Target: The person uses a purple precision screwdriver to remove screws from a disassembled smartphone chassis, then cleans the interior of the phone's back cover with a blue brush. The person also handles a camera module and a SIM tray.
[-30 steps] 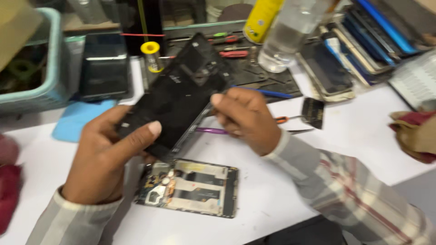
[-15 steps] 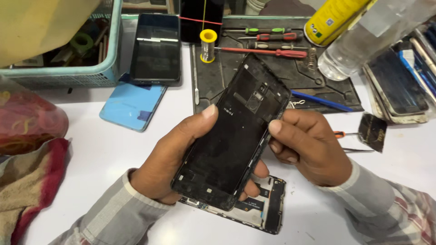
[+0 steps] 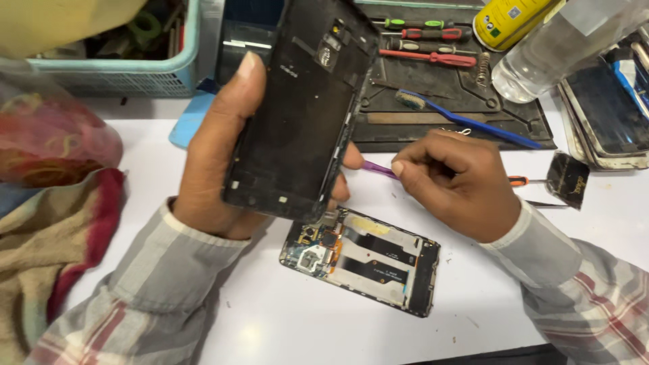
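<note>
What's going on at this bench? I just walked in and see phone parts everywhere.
A person is taking a phone apart. The left hand holds a black phone frame up off the white table. The right hand pinches a thin purple tool beside the frame's edge. Below them, an opened phone body lies flat with its circuit board exposed. Screwdrivers and a blue brush rest on a dark work mat behind.

The black phone frame point(image 3: 297, 108) is looking like matt plastic, dusty and a little scuffed. The opened phone point(image 3: 365, 260) is showing bare metal plates and shiny small parts. The table point(image 3: 270, 324) is appearing smooth, white and slightly glossy. The towel point(image 3: 47, 230) is looking soft, rough cloth. The bottle point(image 3: 561, 47) is clear plastic.
</note>
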`<state>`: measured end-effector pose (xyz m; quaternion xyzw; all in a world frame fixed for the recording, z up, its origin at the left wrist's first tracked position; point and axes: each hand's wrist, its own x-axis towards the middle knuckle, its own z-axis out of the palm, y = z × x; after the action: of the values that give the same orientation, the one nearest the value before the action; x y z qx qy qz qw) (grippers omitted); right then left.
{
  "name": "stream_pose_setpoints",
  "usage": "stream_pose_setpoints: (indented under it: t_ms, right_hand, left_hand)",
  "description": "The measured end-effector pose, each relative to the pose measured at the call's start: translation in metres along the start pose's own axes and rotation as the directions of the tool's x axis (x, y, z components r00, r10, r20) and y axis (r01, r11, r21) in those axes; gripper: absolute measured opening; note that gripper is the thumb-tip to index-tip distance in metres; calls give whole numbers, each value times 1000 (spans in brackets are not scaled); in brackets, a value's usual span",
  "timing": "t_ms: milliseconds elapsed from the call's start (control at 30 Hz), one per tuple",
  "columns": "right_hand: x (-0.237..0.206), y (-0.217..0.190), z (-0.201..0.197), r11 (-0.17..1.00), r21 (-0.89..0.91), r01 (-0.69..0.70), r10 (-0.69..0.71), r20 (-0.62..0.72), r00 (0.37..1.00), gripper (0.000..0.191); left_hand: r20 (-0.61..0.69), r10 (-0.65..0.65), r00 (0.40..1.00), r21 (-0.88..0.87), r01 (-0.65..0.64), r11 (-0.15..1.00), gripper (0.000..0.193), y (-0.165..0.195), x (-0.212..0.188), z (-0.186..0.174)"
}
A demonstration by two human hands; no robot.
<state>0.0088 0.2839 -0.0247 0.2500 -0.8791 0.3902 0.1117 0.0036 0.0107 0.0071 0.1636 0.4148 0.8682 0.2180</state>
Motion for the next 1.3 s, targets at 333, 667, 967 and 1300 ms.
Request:
stream_pose_setpoints:
  t_ms: [333, 667, 967, 1300]
  right_hand:
    - [1, -9, 6, 996, -50, 78, -78, 0, 997, 10]
    - [-3, -11, 2, 993, -76, 86, -85, 15, 996, 10]
    - [0, -15, 2, 990, -69, 122, -121, 11, 993, 9]
    - [-23, -27, -25, 976, -188, 109, -112, -6, 994, 26]
  left_hand:
    - [28, 26, 999, -18, -25, 1000, 68, 3, 3, 0]
    - [30, 67, 997, -25, -66, 997, 69, 3, 0, 0]
    - [21, 127, 992, 47, -128, 991, 64, 4, 2, 1]
    - [-24, 178, 984, 41, -177, 983, 63, 3, 0, 10]
